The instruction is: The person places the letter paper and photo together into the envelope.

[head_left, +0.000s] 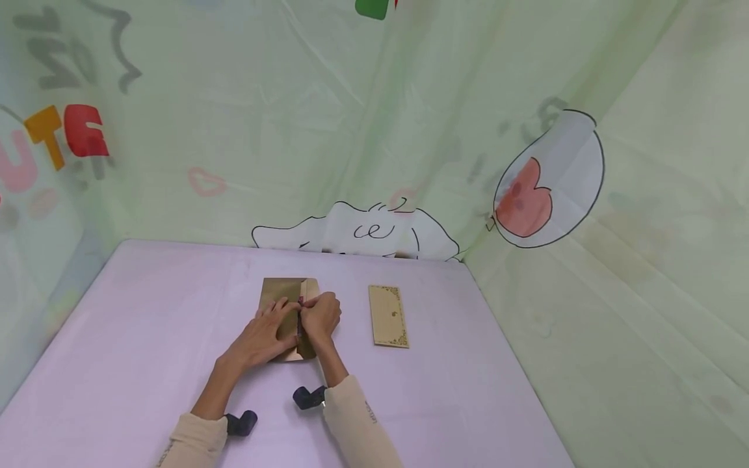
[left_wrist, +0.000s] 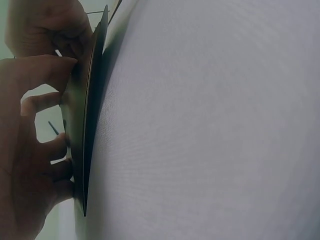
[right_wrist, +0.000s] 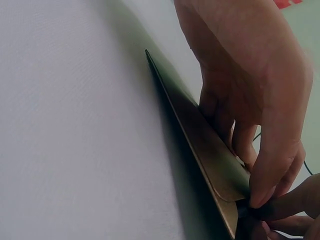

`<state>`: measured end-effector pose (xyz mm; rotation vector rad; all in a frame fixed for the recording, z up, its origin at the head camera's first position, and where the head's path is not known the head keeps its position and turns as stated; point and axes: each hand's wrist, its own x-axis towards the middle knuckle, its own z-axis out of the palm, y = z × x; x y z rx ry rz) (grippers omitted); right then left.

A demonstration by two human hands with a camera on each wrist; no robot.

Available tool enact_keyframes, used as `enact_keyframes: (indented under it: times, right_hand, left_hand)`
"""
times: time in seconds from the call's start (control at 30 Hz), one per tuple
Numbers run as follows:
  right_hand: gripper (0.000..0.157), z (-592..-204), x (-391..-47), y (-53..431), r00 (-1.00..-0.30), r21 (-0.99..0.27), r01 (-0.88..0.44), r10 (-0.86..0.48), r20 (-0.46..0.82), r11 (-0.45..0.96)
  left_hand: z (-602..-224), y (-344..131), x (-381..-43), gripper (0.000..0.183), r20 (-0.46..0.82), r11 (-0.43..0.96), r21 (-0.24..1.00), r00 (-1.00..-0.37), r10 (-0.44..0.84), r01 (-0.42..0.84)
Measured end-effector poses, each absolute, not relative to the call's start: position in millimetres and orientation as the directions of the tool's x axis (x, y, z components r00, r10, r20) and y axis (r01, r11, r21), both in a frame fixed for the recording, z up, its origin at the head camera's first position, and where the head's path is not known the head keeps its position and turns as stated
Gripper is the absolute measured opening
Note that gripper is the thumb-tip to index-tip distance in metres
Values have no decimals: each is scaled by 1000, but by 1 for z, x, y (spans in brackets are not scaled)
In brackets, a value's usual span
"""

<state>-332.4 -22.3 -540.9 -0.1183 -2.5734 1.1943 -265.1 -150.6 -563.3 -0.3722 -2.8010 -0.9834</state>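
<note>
A gold paper envelope point(head_left: 275, 289) lies on the table with a narrow flap folded back along its right side. A thin dark strip point(head_left: 301, 325) runs down beside this flap. My left hand point(head_left: 266, 335) presses on the envelope with spread fingers, its thumb and index finger close by the strip. My right hand point(head_left: 320, 317) has curled fingers and pinches the dark strip at the flap's edge. In the left wrist view, the envelope's edge point(left_wrist: 86, 150) stands a little off the cloth. The right wrist view shows both hands' fingertips meeting at the dark strip point(right_wrist: 243, 208).
A second, pale gold envelope point(head_left: 386, 316) with ornate corners lies to the right. The table is covered by a lilac cloth point(head_left: 445, 377). Printed pale green curtains point(head_left: 263, 130) stand along its back and sides. Black wrist cameras point(head_left: 242, 423) sit by both sleeves.
</note>
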Motion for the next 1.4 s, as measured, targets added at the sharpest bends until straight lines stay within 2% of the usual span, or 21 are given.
enact_keyframes:
  times: [0.33, 0.57, 1.13, 1.3, 1.33, 1.4]
  right_hand:
    - [8, -535, -328, -20, -966, -780, -54, 165, 200, 624]
    - [8, -530, -324, -5, -964, -791, -87, 149, 220, 605]
    - [26, -523, -348, 101, -857, -785, 5, 408, 316, 619]
    - [34, -526, -347, 133, -839, -778, 26, 437, 324, 627]
    - [33, -528, -347, 137, -833, -772, 29, 442, 333, 635]
    - [14, -530, -346, 144, -828, -757, 44, 447, 337, 652]
  left_hand:
    - [-562, -150, -264, 62, 210, 760, 589, -960, 183, 274]
    - [-560, -149, -262, 63, 198, 762, 588, -962, 188, 270]
    - [-565, -149, -260, 60, 205, 744, 605, -958, 199, 284]
    - [-564, -148, -261, 60, 218, 754, 588, -955, 201, 293]
    - [-563, -149, -261, 60, 218, 753, 589, -955, 202, 294]
    - [-563, -149, -260, 60, 220, 752, 589, -954, 201, 295]
